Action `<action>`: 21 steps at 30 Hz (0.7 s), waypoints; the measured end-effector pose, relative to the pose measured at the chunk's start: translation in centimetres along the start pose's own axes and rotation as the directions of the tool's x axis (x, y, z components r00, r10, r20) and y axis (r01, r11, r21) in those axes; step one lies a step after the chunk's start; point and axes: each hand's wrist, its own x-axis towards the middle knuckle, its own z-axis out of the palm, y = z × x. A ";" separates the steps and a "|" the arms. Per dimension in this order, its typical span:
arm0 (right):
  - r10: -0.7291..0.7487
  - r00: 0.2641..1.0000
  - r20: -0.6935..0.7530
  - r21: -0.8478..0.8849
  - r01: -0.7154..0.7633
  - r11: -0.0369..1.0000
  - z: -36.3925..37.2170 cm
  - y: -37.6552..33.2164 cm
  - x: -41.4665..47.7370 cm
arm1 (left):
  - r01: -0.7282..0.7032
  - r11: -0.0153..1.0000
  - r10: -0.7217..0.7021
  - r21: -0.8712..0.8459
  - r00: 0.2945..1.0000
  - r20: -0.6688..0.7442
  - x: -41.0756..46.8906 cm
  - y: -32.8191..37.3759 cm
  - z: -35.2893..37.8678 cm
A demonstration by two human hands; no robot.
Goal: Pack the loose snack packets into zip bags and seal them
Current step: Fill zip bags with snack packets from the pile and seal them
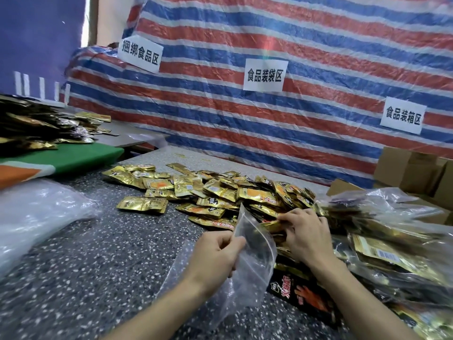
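L side first: my view has the left hand [215, 256] with thumb and curled fingers pinching the near lip of a clear zip bag [255, 261]. The pinch sits on the bag's left edge, close to the mouth. The rest of the film hangs loose below and to the right of the knuckles.

The bag's long axis runs far-to-near, tilted. The mouth end is up and points away toward the pile, w/ one top corner sticking up above the fingers. The closed end trails back toward the camera, low over the speckled table [98, 253]. The mouth is parted.

The right hand [304, 236] is just right of the mouth, palm down, fingers curled. Thumb and forefinger grip a gold packet [272, 225] right at the opening. Can't tell if it's inside the lip or only against it.

The loose snack packets [220, 192] lie in a wide heap beyond both hands, mid-table. Filled bags [392, 241] are stacked to the right, touching the right forearm's side. A black packet [301, 293] w/ red print lies between the arms, partly under the bag.

Behind the table hangs a striped tarp [269, 106] w/ paper signs [266, 74], and cardboard boxes [411, 173] stand far right. A clear plastic sheet [36, 212] lies at left.
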 end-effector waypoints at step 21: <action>0.312 0.926 0.210 0.881 -0.318 0.351 -6.1 -3.9 -5.3 | 0.096 0.974 -0.076 0.206 0.991 -0.106 0.6 -2.3 0.4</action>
